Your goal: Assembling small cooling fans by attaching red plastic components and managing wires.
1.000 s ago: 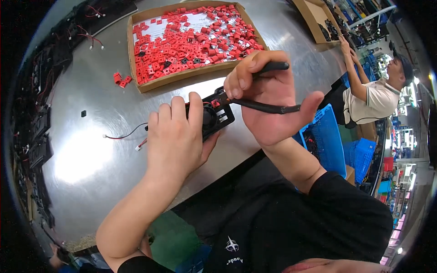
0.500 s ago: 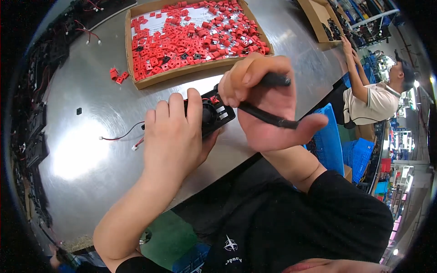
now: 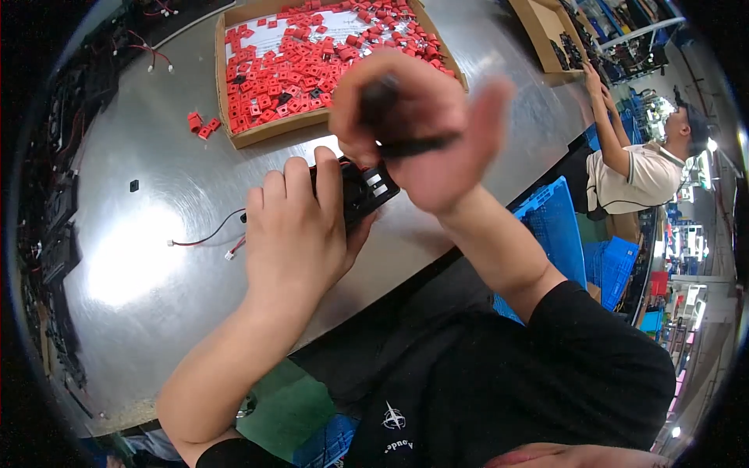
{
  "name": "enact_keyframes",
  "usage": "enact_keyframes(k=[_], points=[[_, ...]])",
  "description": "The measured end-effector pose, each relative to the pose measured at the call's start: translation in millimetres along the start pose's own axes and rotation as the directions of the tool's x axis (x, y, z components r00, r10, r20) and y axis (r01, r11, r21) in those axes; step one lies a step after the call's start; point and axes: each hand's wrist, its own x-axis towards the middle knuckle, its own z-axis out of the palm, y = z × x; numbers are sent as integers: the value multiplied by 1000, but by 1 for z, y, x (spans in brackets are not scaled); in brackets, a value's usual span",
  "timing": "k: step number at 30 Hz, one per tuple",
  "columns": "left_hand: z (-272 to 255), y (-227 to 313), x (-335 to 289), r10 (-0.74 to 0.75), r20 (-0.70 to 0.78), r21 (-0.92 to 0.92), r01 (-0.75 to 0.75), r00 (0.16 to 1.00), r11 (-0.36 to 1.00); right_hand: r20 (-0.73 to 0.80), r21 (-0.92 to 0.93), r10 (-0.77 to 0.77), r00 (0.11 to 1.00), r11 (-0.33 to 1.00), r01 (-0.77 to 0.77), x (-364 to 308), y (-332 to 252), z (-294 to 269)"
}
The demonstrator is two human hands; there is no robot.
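My left hand point(image 3: 292, 210) is wrapped over a black plastic housing point(image 3: 378, 199) and holds it at an angle above the metal table. A round black fan is partly hidden by the fingers. Thin red-and-black wires point(image 3: 204, 242) with white plugs trail out to the left. Fingers curled, my right hand point(image 3: 441, 168) grips a hand tool with two black handles point(image 3: 421, 147), plier-like in shape. Motion smears this hand at the far end of the housing, and the tool's working end is hidden behind it.
Behind the hands, a shallow cardboard box point(image 3: 226, 90) is heaped with small red parts. Several red pieces point(image 3: 203, 126) and a small black piece point(image 3: 134, 186) lie on the table. Black housings point(image 3: 58, 234) line the left side. At right are blue crates point(image 3: 555, 222) and a co-worker point(image 3: 636, 168).
My right hand has swung up and to the left with the black-handled tool, turning as it moves. My left hand and the housing have stayed almost in place.
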Motion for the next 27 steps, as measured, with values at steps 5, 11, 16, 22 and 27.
enact_keyframes(k=[5,11,16,22,27], points=[[3,-2,-4,-7,-35,-32,6,999,999,132,-67,145,981,988,-138,23,2,8],[-6,-3,1,-25,26,-19,25,999,1000,-171,459,-402,900,775,434,-23,25,-18],[-6,-5,0,-18,19,-24,19,1000,1000,-243,536,-305,921,749,390,-27,42,-26],[-7,-4,3,-14,78,-58,19,997,998,-218,538,-359,907,732,419,-26,37,-28],[-8,-8,5,19,64,-107,-12,998,994,-143,553,-304,942,765,331,-26,36,-25]])
